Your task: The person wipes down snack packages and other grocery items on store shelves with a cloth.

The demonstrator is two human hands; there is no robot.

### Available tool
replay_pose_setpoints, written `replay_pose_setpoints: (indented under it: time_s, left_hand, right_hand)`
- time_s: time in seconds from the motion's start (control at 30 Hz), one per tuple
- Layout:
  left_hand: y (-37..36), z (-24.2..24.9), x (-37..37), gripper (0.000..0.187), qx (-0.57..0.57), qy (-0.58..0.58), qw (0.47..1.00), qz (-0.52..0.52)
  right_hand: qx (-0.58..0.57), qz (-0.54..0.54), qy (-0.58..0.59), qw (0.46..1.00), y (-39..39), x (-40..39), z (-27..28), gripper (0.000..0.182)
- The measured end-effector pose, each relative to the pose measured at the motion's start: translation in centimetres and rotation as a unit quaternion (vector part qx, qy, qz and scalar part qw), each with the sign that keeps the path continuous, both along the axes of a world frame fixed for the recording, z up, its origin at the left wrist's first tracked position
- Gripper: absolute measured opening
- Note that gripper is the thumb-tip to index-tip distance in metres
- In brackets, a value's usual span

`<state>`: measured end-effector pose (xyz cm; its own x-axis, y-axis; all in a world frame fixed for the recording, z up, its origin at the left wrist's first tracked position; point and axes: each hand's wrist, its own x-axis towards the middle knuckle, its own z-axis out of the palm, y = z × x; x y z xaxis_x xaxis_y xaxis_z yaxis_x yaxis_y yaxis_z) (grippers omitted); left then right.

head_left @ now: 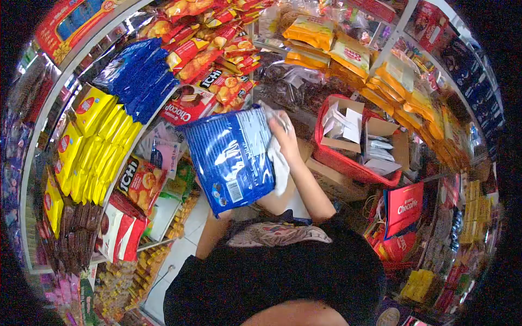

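Note:
A large blue plastic snack pack (231, 157), with a barcode on its lower part, is held up in front of my chest, slightly tilted. My left arm (213, 233) reaches behind it and supports it; the left hand and fingers are hidden by the pack. At the pack's upper right edge, my right hand (285, 136) has its fingers closed round a white cloth (279, 168). The cloth hangs down along the pack's right side. Red Choco Pie boxes (190, 106) and an orange Ichi pack (228, 87) lie just beyond the blue pack.
Left shelving holds yellow packs (89, 146) and a row of blue packs (138, 76). Orange packs (348, 54) line the upper right shelf. A red basket (353, 171) with open cartons stands to the right, near a red Choco Pie bag (404, 209). White floor tiles (176, 258) show at lower left.

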<state>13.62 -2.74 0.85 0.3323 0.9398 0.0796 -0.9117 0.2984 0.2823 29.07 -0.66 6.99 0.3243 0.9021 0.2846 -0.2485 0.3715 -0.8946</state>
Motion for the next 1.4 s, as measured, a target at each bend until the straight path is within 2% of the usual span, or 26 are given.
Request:
replay_pose_setpoints:
  time_s: [0.03, 0.1, 0.2, 0.27, 0.3, 0.37, 0.5, 0.53, 0.6, 0.67, 0.7, 0.77, 0.83, 0.93, 0.97, 1.0, 1.03, 1.07, 1.13, 1.17, 1.2, 1.23, 1.27, 1.3, 1.37, 1.4]
  left_hand:
    - [-0.1, -0.3, 0.6, 0.061, -0.002, 0.000, 1.000, -0.005]
    - [0.0, -0.7, 1.6, 0.061, -0.003, 0.004, 1.000, -0.015]
    - [0.7, -1.2, 1.6, 0.060, 0.002, 0.010, 1.000, -0.024]
    - [-0.1, -2.0, 0.5, 0.060, 0.006, 0.012, 1.000, -0.027]
    - [0.4, -2.1, 0.6, 0.059, 0.008, 0.012, 0.999, -0.029]
    - [0.4, -2.7, -0.2, 0.059, 0.010, 0.015, 0.999, -0.034]
    - [1.3, -3.8, -0.5, 0.058, -0.006, 0.025, 0.999, -0.042]
    - [1.2, -4.1, -0.7, 0.058, -0.008, 0.027, 0.999, -0.042]
    - [0.4, -4.9, -0.5, 0.058, -0.006, 0.029, 0.999, -0.041]
    - [-0.9, -5.8, -0.1, 0.057, -0.009, 0.032, 0.999, -0.042]
    - [-1.2, -6.1, -0.3, 0.057, -0.012, 0.034, 0.998, -0.043]
    - [-1.8, -6.9, -0.4, 0.057, -0.017, 0.037, 0.998, -0.047]
    - [-1.4, -7.4, -0.3, 0.057, -0.024, 0.040, 0.998, -0.050]
    - [-0.2, -7.9, -0.6, 0.056, -0.028, 0.051, 0.997, -0.050]
    - [-0.4, -8.2, -0.7, 0.056, -0.030, 0.053, 0.997, -0.048]
    - [-0.5, -8.4, -0.6, 0.056, -0.032, 0.055, 0.997, -0.046]
    - [-1.0, -8.8, -1.1, 0.056, -0.032, 0.058, 0.997, -0.043]
    - [-0.9, -9.0, -1.6, 0.055, -0.032, 0.061, 0.997, -0.041]
    - [0.9, -8.9, -1.1, 0.055, -0.033, 0.067, 0.997, -0.037]
    - [1.3, -9.0, -1.5, 0.055, -0.034, 0.067, 0.997, -0.035]
    - [2.4, -8.9, -2.3, 0.055, -0.034, 0.067, 0.997, -0.033]
    - [2.5, -9.2, -2.4, 0.054, -0.034, 0.067, 0.997, -0.030]
    - [1.0, -2.4, -2.1, 0.046, 0.081, -0.035, 0.993, -0.082]
    - [0.7, -0.4, -2.4, 0.046, -0.010, 0.004, 0.996, -0.088]
    - [-0.8, 2.9, -0.7, 0.048, -0.099, 0.137, 0.986, -0.011]
    - [-0.4, 2.0, -1.2, 0.048, -0.073, 0.110, 0.985, -0.107]
  right_hand:
    - [0.004, -0.001, 0.046, 0.999, 0.5, 0.3, 0.6, 0.014]
    - [0.039, -0.036, 0.035, 0.998, 2.1, 1.1, 1.9, 0.017]
    - [-0.003, -0.004, 0.061, 0.998, 2.1, 1.8, 2.4, 0.027]
    - [-0.043, -0.045, 0.064, 0.996, 1.2, 1.1, -0.5, 0.036]
    - [-0.019, -0.067, -0.035, 0.997, -0.2, 0.5, 0.2, 0.031]
    - [0.035, -0.029, -0.147, 0.988, -1.4, 0.5, -0.8, 0.021]
    - [0.010, -0.043, -0.153, 0.987, 0.1, 2.4, 0.7, 0.010]
    - [-0.025, -0.011, -0.197, 0.980, 0.6, 3.1, 1.5, 0.014]
    - [-0.025, 0.121, -0.395, 0.910, 1.7, 4.8, 1.9, 0.022]
    - [-0.035, 0.234, -0.586, 0.775, 2.6, 4.6, 2.8, 0.030]
    - [-0.036, 0.237, -0.586, 0.774, 2.5, 3.7, 3.5, 0.030]
    - [-0.017, 0.212, -0.472, 0.856, 2.2, 1.9, 5.3, 0.031]
    - [-0.012, 0.203, -0.443, 0.873, 2.7, 0.8, 4.9, 0.029]
    - [0.055, 0.172, -0.320, 0.930, 2.4, -0.6, 5.6, 0.019]
    - [0.056, 0.175, -0.319, 0.930, 2.3, -1.0, 5.3, 0.019]
    - [0.144, 0.121, -0.384, 0.904, 2.3, -1.5, 4.7, 0.018]
    - [0.231, 0.064, -0.442, 0.864, 2.3, -1.9, 4.2, 0.017]
    - [0.256, 0.033, -0.524, 0.812, 1.9, -1.9, 3.8, 0.024]
    - [0.322, 0.107, -0.465, 0.818, 0.0, -2.9, 2.2, 0.030]
    - [0.275, 0.113, -0.589, 0.752, -2.2, -2.8, 1.8, 0.031]
    - [0.324, 0.088, -0.586, 0.738, -3.4, -3.1, 0.5, 0.033]
    - [0.338, 0.140, -0.568, 0.737, -4.2, -2.7, -0.4, 0.034]
    - [0.348, 0.151, -0.561, 0.736, -4.6, -2.4, -0.6, 0.034]
    - [0.358, 0.162, -0.553, 0.735, -4.6, -2.0, -0.6, 0.033]
    - [0.256, 0.147, -0.580, 0.759, -2.4, -0.5, -1.5, 0.022]
    - [0.258, 0.021, -0.532, 0.806, -0.7, -0.3, -1.4, 0.018]
